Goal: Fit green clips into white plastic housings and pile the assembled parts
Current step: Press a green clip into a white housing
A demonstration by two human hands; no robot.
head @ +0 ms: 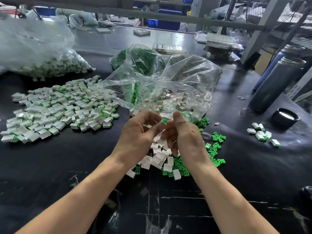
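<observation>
Centrally, left hand and right hand curled, pinching bright green clip between them — housing hidden.

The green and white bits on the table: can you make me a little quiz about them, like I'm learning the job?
1. True or false: the big pile of finished parts lies to the left of the hands.
2. What small green thing is pinched between the left hand and the right hand?
   A. a clip  B. a bottle cap  C. a leaf
3. Fill in: the loose white housings lie under the hands, with loose green ____ beside them.

Key: 1 true; 2 A; 3 clips.
</observation>
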